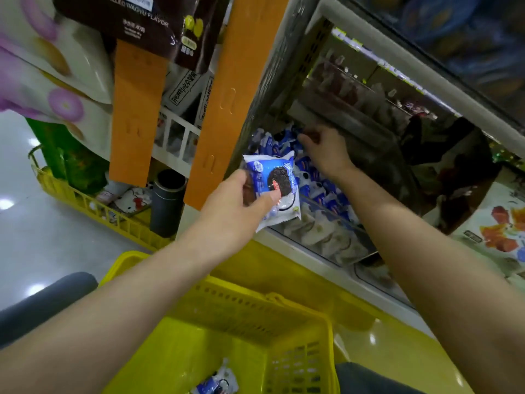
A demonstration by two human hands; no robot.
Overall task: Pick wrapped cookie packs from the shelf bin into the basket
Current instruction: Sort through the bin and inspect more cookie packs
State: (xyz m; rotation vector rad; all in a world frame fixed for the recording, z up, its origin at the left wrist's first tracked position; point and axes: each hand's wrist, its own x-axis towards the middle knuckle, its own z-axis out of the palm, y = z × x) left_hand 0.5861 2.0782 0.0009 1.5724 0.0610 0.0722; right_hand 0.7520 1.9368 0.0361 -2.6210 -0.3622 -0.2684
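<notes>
My left hand (pixel 238 206) grips a blue-and-white wrapped cookie pack (pixel 279 183) in the air, just in front of the clear shelf bin (pixel 335 245). The bin holds several more blue-and-white packs (pixel 326 194). My right hand (pixel 324 149) reaches into the back of the bin with its fingers curled down among the packs; whether it holds one is hidden. Below me stands the yellow basket (pixel 255 311), with one cookie pack (pixel 216 382) lying on its bottom.
Two orange hanging strips (pixel 136 109) dangle left of the bin. A second yellow basket (pixel 93 206) with green bags, a dark cylinder and other goods sits on the floor at left. Snack bags hang above; a shelf edge (pixel 369 282) runs beside the basket.
</notes>
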